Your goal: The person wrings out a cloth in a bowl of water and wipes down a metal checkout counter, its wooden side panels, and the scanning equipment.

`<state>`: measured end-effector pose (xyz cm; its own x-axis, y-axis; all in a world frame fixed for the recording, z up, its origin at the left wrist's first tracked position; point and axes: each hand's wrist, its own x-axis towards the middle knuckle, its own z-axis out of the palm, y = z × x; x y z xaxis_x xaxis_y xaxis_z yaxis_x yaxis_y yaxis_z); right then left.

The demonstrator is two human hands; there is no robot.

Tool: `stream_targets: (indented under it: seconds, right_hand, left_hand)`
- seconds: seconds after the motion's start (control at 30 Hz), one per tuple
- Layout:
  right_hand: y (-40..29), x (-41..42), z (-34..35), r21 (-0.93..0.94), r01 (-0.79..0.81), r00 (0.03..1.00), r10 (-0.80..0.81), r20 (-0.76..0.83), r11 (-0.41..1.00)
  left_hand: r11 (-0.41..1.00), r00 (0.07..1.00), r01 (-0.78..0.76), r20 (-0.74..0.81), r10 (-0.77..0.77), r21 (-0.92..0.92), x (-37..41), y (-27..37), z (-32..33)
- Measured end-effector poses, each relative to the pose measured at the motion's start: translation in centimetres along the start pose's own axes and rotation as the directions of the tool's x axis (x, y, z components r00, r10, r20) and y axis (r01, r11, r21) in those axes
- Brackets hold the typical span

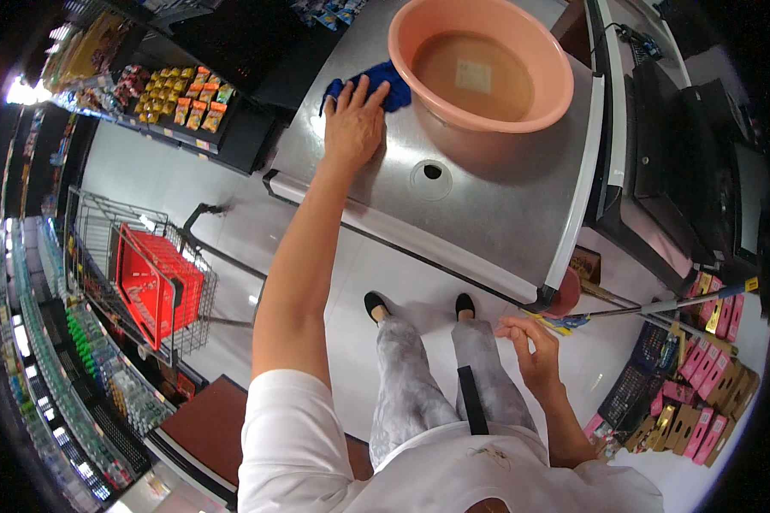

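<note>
My left hand [354, 122] lies palm down at the left side of a metal counter top [487, 211], its fingers spread over a blue cloth [393, 88]. The cloth is bunched and reaches the rim of a round pink plastic basin [462, 122]. Murky brownish water [436, 64] stands in the basin, and a pale square shows in it. Near my hand the counter has a round fitting [431, 179] with a dark hole. My right hand [534, 353] hangs beside my right thigh, off the counter, fingers loosely bent, with nothing visible in it.
A wire shopping cart [208, 308] with a red basket [167, 276] stands on the floor at left, near shelves of bottles. Snack packets [196, 106] fill a low rack. Right of the counter are a small pink bucket [563, 295], long poles [667, 306] and pink boxes [706, 365].
</note>
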<state>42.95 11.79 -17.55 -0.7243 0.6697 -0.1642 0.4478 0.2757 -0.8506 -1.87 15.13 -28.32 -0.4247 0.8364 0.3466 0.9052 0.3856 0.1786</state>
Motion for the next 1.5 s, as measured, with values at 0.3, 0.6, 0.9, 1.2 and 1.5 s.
stream_targets:
  seconds: [0.3, 0.6, 0.9, 1.2, 1.5]
  right_hand:
    - [-1.0, -1.6, 1.9, -0.044, -0.028, 0.999, 0.029, 0.029, 0.999]
    - [-0.8, -0.6, -1.3, 0.005, 0.016, 1.0, -0.016, 0.003, 1.0]
    - [3.0, -4.0, -8.1, -0.05, -0.005, 0.989, -0.002, -0.146, 0.999]
    - [4.6, -5.8, -11.7, 0.006, -0.079, 0.979, 0.079, -0.188, 0.997]
    - [5.5, -5.5, -13.6, -0.014, -0.033, 0.989, 0.031, -0.145, 0.999]
  left_hand:
    - [0.93, 0.944, 0.321, 0.022, -0.33, 0.18, 0.4, -5.9, 0.2]
    - [0.93, 0.93, 0.305, 0.146, -0.337, 0.205, -10.4, 1.7, -5.2]
    - [0.991, 0.951, 0.103, 0.284, -0.125, 0.09, -15.1, 20.0, -6.8]
    - [0.889, 0.97, -0.013, 0.211, 0.123, -0.458, -14.4, 33.9, -3.1]
    - [0.844, 0.79, -0.409, 0.327, 0.518, -0.348, -20.3, 28.6, -6.4]
